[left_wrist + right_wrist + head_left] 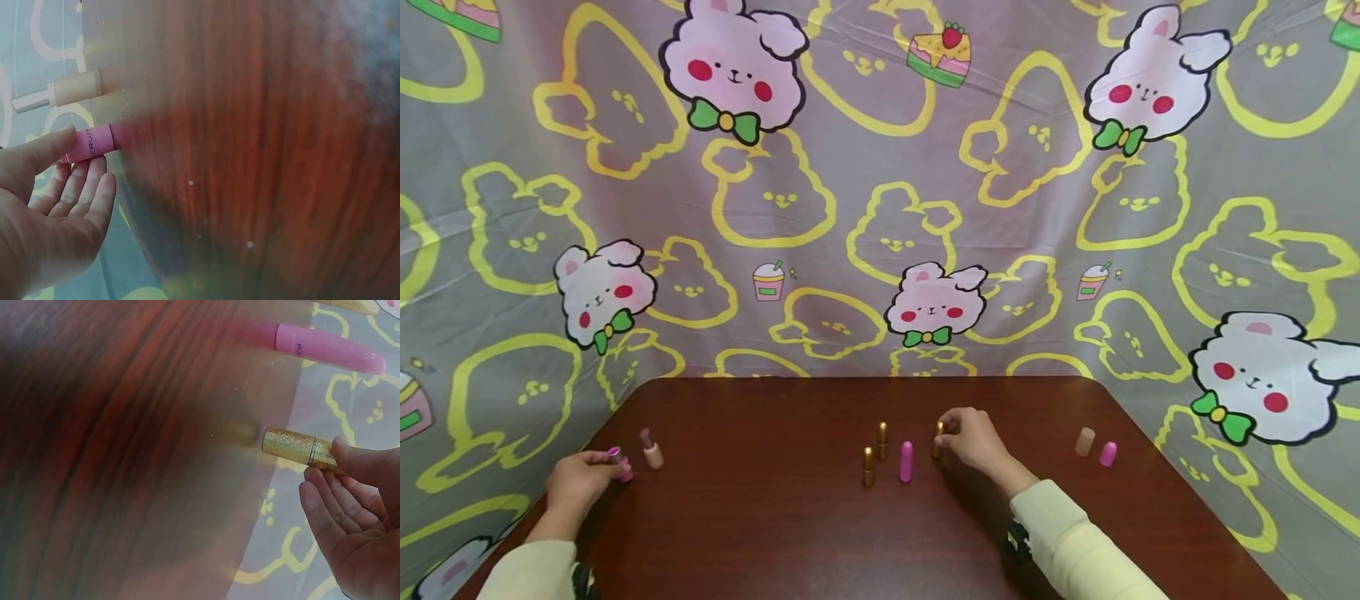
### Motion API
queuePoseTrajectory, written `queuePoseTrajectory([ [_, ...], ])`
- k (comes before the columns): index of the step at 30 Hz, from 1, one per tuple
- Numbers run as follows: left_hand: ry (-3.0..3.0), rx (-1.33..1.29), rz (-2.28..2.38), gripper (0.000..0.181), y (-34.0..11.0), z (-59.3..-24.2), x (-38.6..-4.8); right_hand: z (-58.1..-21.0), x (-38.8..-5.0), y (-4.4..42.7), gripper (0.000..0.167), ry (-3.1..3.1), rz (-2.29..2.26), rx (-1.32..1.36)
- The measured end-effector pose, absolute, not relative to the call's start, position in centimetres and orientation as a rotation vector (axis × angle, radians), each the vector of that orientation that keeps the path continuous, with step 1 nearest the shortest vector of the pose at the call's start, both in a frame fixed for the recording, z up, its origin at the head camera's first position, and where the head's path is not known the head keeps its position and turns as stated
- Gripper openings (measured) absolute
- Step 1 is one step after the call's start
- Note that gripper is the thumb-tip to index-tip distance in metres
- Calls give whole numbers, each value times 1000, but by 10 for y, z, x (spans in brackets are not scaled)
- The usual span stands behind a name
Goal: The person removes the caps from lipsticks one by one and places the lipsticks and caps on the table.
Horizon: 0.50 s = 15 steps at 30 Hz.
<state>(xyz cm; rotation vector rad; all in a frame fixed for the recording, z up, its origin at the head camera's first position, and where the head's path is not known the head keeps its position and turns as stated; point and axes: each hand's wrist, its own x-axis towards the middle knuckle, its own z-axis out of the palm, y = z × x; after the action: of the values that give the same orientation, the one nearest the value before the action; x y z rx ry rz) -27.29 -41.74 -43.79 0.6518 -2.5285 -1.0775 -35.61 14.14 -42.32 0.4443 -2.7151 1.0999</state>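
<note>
On the left of the table, my left hand (pixel 574 483) pinches an uncapped pink lipstick (pixel 92 142) between thumb and fingers. Lettering shows on its side, and its base is at the tabletop. Just beside it stands an uncapped beige lipstick tube (pixel 653 452) with a slim upper part. Right of the middle, my right hand (pixel 976 439) holds the upper part of a gold lipstick tube (pixel 290 445) with thumb and fingertips. The tube is upright; whether its base touches the table I cannot tell. A tall pink tube (pixel 906 461) stands to its left.
Two more gold tubes (pixel 882 440) stand left of the tall pink tube. At the right side of the brown table (pixel 760 517) are a beige cap (pixel 1085 442) and a pink cap (pixel 1108 454). A patterned curtain (pixel 850 167) surrounds the far and side edges.
</note>
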Motion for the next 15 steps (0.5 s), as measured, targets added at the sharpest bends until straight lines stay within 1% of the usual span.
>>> queuePoseTrajectory([
  [11,-2529,660,-1097,40,-420,-440,-275,-411,-351,144,13,-2646,1145,436],
  [15,-2523,646,-1118,43,-421,-439,-275,-403,-348,144,13,-2623,1192,437],
])
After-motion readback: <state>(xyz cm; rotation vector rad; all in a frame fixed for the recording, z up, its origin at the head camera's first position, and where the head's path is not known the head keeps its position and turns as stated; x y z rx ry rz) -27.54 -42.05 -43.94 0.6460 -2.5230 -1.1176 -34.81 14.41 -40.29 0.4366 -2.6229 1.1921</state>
